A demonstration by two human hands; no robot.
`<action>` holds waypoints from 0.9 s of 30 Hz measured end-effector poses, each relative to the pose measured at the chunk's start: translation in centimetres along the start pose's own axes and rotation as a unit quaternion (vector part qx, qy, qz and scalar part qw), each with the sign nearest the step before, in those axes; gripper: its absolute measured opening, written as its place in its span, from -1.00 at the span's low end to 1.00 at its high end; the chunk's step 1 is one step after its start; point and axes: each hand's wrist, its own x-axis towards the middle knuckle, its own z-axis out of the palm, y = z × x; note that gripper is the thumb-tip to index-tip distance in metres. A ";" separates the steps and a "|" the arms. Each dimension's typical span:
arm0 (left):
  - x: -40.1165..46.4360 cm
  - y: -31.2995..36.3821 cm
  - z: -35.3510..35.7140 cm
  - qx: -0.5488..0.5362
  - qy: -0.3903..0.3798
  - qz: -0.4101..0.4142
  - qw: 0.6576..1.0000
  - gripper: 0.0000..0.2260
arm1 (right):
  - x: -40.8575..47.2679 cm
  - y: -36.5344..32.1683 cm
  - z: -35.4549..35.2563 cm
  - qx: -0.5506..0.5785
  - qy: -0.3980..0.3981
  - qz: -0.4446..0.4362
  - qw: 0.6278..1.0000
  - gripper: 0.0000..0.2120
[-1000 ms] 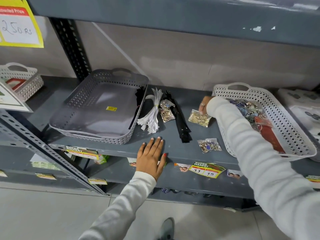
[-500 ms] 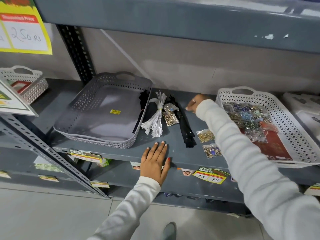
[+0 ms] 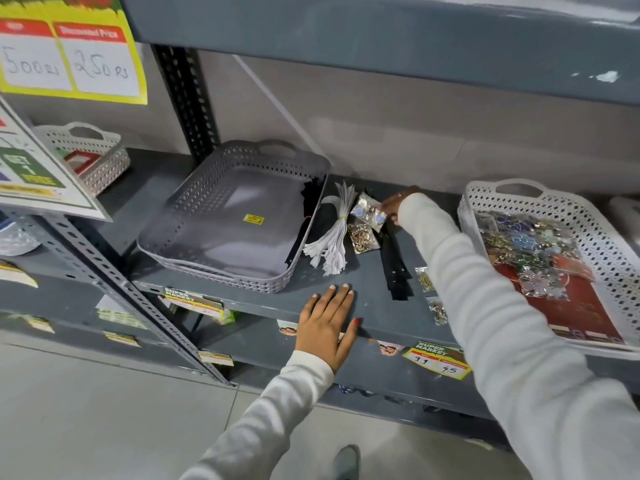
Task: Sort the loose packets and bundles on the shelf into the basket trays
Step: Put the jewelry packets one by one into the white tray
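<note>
My right hand (image 3: 394, 206) reaches across the grey shelf, its fingers pinching the edge of a clear packet of trinkets (image 3: 367, 212). That packet sits over a gold-filled packet (image 3: 362, 238) beside the white zip bundle (image 3: 332, 241). A black zip bundle (image 3: 397, 271) lies to their right. Two small packets (image 3: 424, 278) (image 3: 438, 310) peek out beside my right sleeve. The grey basket tray (image 3: 194, 199) on the left holds only black strips at its right wall. The white basket tray (image 3: 609, 237) on the right holds several jewellery packets. My left hand (image 3: 327, 323) rests flat on the shelf's front edge.
A smaller white basket (image 3: 104, 157) stands on the neighbouring shelf at far left, behind a slanted sign (image 3: 31, 174). A perforated steel upright (image 3: 104, 271) runs diagonally at the left. The upper shelf (image 3: 381, 36) overhangs. Price tags (image 3: 437, 362) hang along the front edge.
My right hand moved left, from the gold packet near the white tray to the clear packet beside the white bundle. My left hand stayed flat on the shelf edge.
</note>
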 end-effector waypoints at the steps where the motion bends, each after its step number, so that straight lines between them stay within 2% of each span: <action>1: 0.0 0.1 0.0 -0.002 0.005 0.002 1.000 -0.42 | -0.5 0.3 -1.0 0.018 0.015 -0.008 1.000 -0.73; 2: 0.0 0.1 0.1 -0.003 0.009 0.003 1.000 -0.42 | -1.1 0.5 -2.1 -0.005 0.026 -0.008 1.000 -0.87; 3: 0.0 0.1 0.1 -0.003 0.012 0.004 1.000 -0.43 | -1.5 0.6 -3.0 -0.045 0.039 -0.009 0.998 -0.91; 6: 0.0 0.1 0.4 -0.001 0.025 0.007 1.000 -0.56 | -2.7 1.3 -5.2 -0.194 0.069 -0.001 0.979 -0.72; 9: 0.0 0.1 0.6 0.005 0.038 0.009 0.999 -0.58 | -3.0 3.9 -5.6 -0.244 0.027 0.031 0.969 -0.74; 14: 0.0 -0.1 0.8 0.015 0.050 0.012 0.999 -0.57 | -2.4 7.4 -3.4 -0.266 0.053 0.039 0.962 -0.72; 16: 0.0 -0.1 0.8 0.020 0.047 0.012 0.999 -0.57 | -2.1 7.8 -2.5 -0.238 0.090 0.036 0.966 -0.76; 19: 0.0 0.0 0.5 0.027 0.028 0.009 0.999 -0.57 | -3.1 6.6 -2.0 -0.189 0.094 0.030 0.977 -0.78; 21: 0.0 0.1 0.3 0.030 0.015 0.007 0.999 -0.57 | -3.2 4.9 -1.7 -0.161 0.095 -0.012 0.982 -0.71; 25: 0.0 0.2 0.0 0.028 -0.011 -0.004 1.000 -0.50 | -4.0 1.3 0.8 -0.165 0.112 -0.145 0.969 -0.75; 27: -0.1 0.2 -0.1 0.028 -0.016 -0.007 0.999 -0.41 | -4.2 -0.1 2.6 -0.205 0.095 -0.144 0.964 -0.73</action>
